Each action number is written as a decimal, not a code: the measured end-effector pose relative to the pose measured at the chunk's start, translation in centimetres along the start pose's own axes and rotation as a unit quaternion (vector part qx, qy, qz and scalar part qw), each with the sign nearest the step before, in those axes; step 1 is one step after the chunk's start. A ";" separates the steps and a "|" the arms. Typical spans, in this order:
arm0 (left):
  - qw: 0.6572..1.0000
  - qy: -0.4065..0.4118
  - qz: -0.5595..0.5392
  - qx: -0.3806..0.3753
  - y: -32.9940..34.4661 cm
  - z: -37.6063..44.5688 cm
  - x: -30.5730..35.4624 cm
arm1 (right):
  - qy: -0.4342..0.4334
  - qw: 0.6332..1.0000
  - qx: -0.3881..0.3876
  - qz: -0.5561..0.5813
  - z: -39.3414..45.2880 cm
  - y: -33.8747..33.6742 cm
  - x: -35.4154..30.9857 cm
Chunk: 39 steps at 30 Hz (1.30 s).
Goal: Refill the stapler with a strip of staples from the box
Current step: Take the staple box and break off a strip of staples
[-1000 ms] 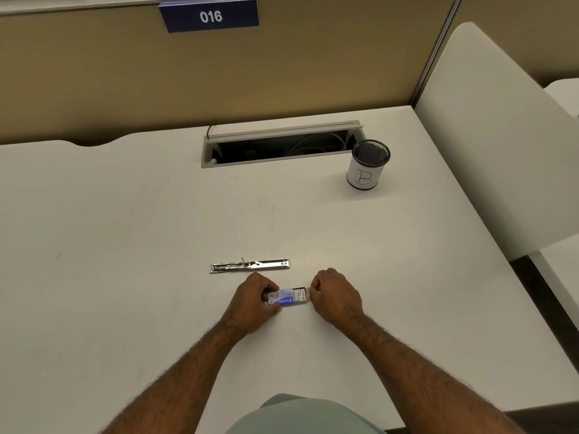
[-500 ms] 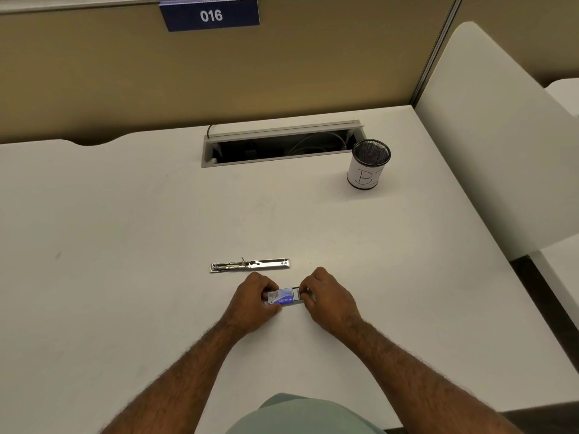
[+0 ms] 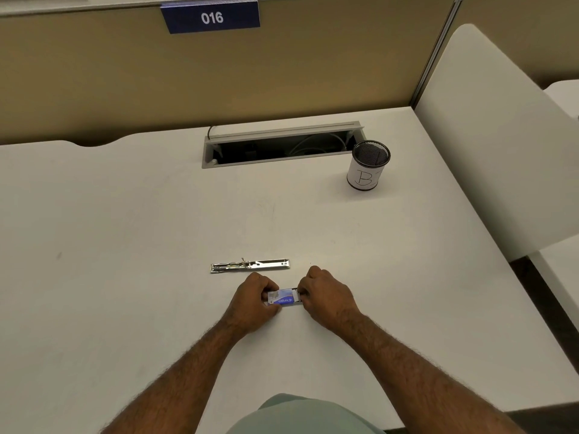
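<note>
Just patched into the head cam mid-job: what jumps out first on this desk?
Both hands meet at the near centre of the white desk: the left hand grips a small blue-and-white staple box while the right hand works at its open end. Just beyond lies the opened metal stapler; a mesh cup marked B stands far right.

We have one view only, a wide-angle head camera. It looks forward and steeply down from above the near edge of the desk [image 3: 125,214]. It faces the partition [image 3: 94,73] with its sign [image 3: 211,17]. Forearms enter from the bottom; the far desk edge curves with lens distortion.
</note>
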<state>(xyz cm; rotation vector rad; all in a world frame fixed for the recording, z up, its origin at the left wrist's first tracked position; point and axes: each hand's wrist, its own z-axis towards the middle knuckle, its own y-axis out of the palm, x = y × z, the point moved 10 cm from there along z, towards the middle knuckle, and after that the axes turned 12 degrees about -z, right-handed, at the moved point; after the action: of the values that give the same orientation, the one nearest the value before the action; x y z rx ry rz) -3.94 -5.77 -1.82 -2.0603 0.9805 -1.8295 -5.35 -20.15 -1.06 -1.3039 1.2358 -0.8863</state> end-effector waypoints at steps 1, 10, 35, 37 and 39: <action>1.000 0.001 0.000 -0.001 0.0 0.0 0.0 | 0.006 1.000 -0.003 0.010 0.0 0.1 0.1; 1.000 0.007 -0.006 0.000 -0.1 -0.1 0.2 | 0.062 0.989 -0.035 0.127 -0.1 0.7 1.6; 1.000 0.000 0.002 -0.009 0.2 0.2 0.0 | 0.064 0.986 0.098 0.116 -2.8 -1.6 3.7; 1.000 0.001 0.002 -0.010 0.2 0.1 0.1 | 0.084 0.986 0.059 0.134 -2.4 -0.8 3.3; 1.000 0.003 0.000 -0.010 0.2 0.1 0.2 | 0.118 0.978 0.047 0.168 -2.1 -0.4 3.1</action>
<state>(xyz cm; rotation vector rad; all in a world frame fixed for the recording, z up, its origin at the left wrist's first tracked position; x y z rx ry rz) -3.90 -6.10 -1.76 -2.0667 1.0042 -1.8332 -6.74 -23.67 -0.82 -0.8965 1.5272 -0.8568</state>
